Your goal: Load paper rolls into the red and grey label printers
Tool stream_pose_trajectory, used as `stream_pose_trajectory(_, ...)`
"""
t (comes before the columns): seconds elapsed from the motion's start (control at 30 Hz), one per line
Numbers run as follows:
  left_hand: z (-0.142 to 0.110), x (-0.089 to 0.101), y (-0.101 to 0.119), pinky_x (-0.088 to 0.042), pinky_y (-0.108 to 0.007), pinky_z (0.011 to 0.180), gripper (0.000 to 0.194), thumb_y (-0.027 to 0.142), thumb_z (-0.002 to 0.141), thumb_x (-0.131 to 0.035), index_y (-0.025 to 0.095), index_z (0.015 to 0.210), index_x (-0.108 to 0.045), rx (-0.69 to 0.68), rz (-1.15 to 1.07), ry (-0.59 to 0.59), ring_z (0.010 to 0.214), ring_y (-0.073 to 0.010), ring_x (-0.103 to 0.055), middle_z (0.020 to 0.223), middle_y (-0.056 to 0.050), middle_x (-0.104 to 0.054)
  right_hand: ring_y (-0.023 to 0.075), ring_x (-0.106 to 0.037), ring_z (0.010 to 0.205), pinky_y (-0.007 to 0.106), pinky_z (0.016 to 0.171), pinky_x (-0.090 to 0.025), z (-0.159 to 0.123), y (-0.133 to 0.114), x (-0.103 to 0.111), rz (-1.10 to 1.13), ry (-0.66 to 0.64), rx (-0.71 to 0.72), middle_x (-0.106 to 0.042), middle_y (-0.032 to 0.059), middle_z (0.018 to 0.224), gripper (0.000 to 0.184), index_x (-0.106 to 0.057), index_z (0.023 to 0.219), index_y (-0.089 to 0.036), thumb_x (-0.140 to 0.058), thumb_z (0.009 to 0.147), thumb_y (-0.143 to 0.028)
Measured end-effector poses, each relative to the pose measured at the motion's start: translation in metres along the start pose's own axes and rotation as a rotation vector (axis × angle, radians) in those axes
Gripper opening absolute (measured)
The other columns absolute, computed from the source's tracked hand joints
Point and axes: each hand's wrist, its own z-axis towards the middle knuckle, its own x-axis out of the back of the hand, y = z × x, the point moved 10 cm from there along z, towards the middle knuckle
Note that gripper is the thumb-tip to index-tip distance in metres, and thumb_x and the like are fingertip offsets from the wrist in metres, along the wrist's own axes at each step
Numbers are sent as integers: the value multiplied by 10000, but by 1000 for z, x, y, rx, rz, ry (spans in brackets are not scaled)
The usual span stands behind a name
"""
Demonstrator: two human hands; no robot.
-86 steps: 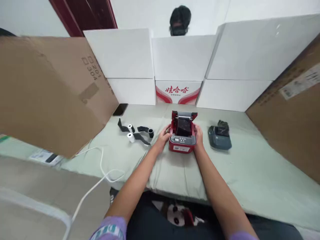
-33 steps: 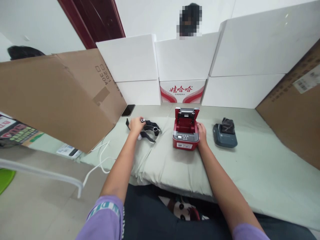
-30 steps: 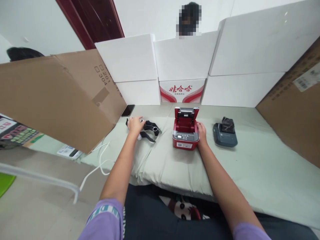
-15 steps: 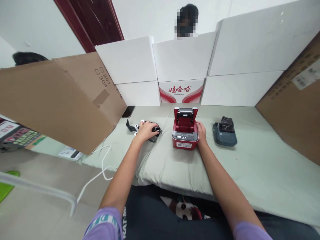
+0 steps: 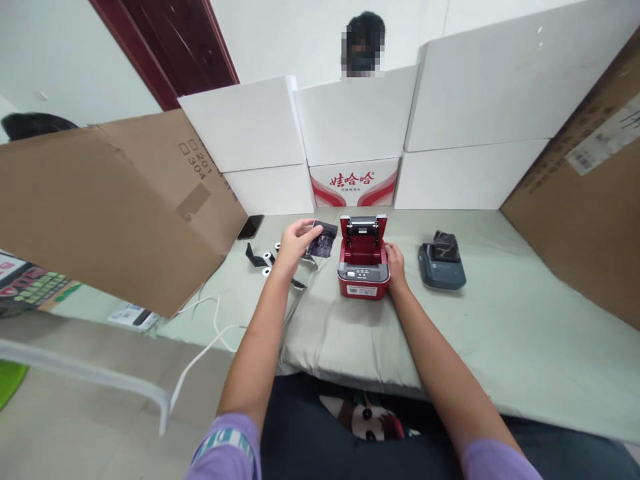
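Note:
A dark roll with a patterned strip hanging from it, apparently label paper (image 5: 323, 241), is pinched in my left hand (image 5: 296, 243), just left of the printer. The red label printer (image 5: 363, 288) stands on the table with its lid (image 5: 363, 227) raised and its bay exposed. My right hand (image 5: 395, 265) is curled against the printer's right side, holding it; some fingertips are hidden. Under and left of my left hand lie several small rolls (image 5: 267, 259) with white ends and loose black strips, partly covered by the hand.
A dark handheld device (image 5: 443, 270) with a black patterned piece (image 5: 446, 247) on it sits to the right. A phone (image 5: 251, 227) lies at back left. White boxes (image 5: 353, 183) and brown cardboard (image 5: 125, 207) wall the table. A white cable (image 5: 216, 327) hangs over the left edge.
My left hand has lifted the dark roll from the group and brought it right, toward the printer. My right hand stays on the printer's side. The view has shifted slightly.

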Motion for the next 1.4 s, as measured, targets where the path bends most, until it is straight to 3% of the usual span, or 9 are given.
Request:
stream_pose_trajectory(0.13, 0, -37, -28, -501, -286, 744, 498, 541, 761, -753, 171, 1089, -697, 163, -82, -108, 882, -206, -713, 980, -77, -774, 196, -611, 835, 338, 796, -494, 1, 1, 0, 6, 7, 2, -709, 5, 839, 347, -673, 846, -225, -637, 715, -545)
stream_pose_trajectory(0.23, -7, -76, -42, -513, -307, 808, 453, 509, 755, -779, 165, 1044, -719, 195, -82, -231, 934, -218, -703, 1000, -79, -774, 195, -617, 817, 343, 787, -502, 1, 3, 0, 17, 7, -2, -711, -3, 826, 361, -667, 854, -227, -647, 719, -561)
stream_pose_trajectory(0.33, -9, -97, -52, -520, -338, 828, 424, 498, 766, -777, 159, 1019, -751, 187, 26, -256, 950, -233, -679, 1032, -93, -747, 200, -625, 827, 349, 791, -508, 1, 3, -1, 17, -5, -3, -718, 4, 849, 369, -666, 862, -225, -639, 725, -568)
stream_pose_trajectory(0.5, 0, -94, -48, -438, -407, 1040, 362, 591, 763, -769, 275, 933, -822, 59, 562, -148, 1221, -302, -528, 1197, -81, -618, 210, -629, 843, 360, 806, -512, 1, 3, -2, 13, -10, -6, -716, 14, 857, 364, -662, 863, -233, -626, 723, -566)
stream_pose_trajectory(0.63, 3, -102, -41, -401, -471, 1044, 414, 687, 833, -637, 330, 926, -827, 15, 775, -236, 1247, -344, -460, 1269, -80, -574, 210, -629, 849, 359, 821, -505, 1, 5, -2, 7, -15, -5, -709, 11, 864, 359, -654, 876, -232, -618, 734, -560)
stream_pose_trajectory(0.8, 1, -112, -18, -360, -526, 1039, 496, 685, 914, -499, 310, 922, -822, -79, 966, -289, 1250, -376, -431, 1263, -115, -570, 206, -626, 864, 354, 842, -500, 3, 6, -1, -6, -18, 6, -710, 8, 873, 359, -659, 880, -230, -613, 752, -562)
stream_pose_trajectory(0.9, 0, -115, -18, -369, -517, 1031, 518, 675, 928, -471, 288, 966, -813, -69, 994, -296, 1241, -381, -438, 1242, -135, -550, 206, -630, 860, 359, 851, -499, 4, 7, 0, 3, -11, 8, -711, 12, 875, 356, -666, 874, -223, -624, 746, -552)
stream_pose_trajectory(1.13, 1, -116, -45, -368, -504, 1060, 436, 647, 869, -573, 340, 1100, -779, 80, 871, -360, 1272, -389, -426, 1251, -122, -509, 218, -623, 881, 368, 856, -493, 4, 4, 0, -46, -17, 27, -702, 18, 874, 385, -646, 870, -224, -595, 749, -587)
stream_pose_trajectory(1.4, 2, -117, -45, -357, -528, 1055, 428, 579, 791, -693, 383, 1163, -773, 74, 848, -355, 1251, -401, -414, 1252, -117, -503, 218, -621, 878, 370, 852, -509, 4, 6, -1, -25, -23, 25, -705, 22, 893, 358, -653, 885, -232, -611, 744, -558)
